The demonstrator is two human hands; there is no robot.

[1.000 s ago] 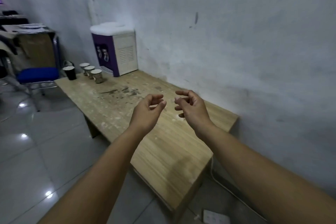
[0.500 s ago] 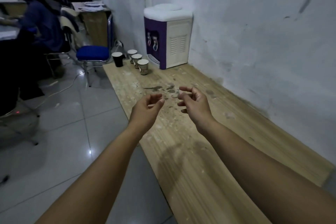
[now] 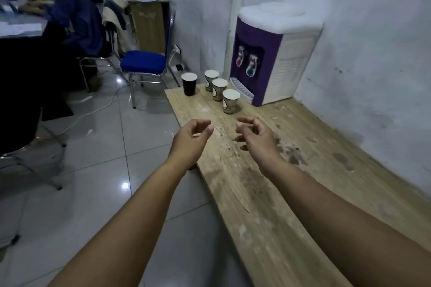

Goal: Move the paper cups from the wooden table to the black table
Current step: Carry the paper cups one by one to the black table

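Several paper cups stand upright at the far end of the long wooden table (image 3: 303, 193). One is black (image 3: 189, 84). Three are patterned beige, in a diagonal row: the farthest cup (image 3: 211, 80), the middle cup (image 3: 219, 89) and the nearest cup (image 3: 231, 101). My left hand (image 3: 192, 140) and my right hand (image 3: 255, 137) hover side by side above the table, a short way before the nearest cup. Both hold nothing, with fingers loosely curled. A black table (image 3: 14, 53) stands at the left edge.
A purple and white water dispenser (image 3: 275, 53) stands on the table's far end against the white wall. A blue-seated chair (image 3: 143, 63) stands on the tiled floor beside the table end. A seated person (image 3: 74, 14) works at a desk at the back left. A cable lies on the floor.
The view has advanced along the table toward the cups and dispenser, which now look larger and closer. Both hands stay raised, empty and loosely curled.
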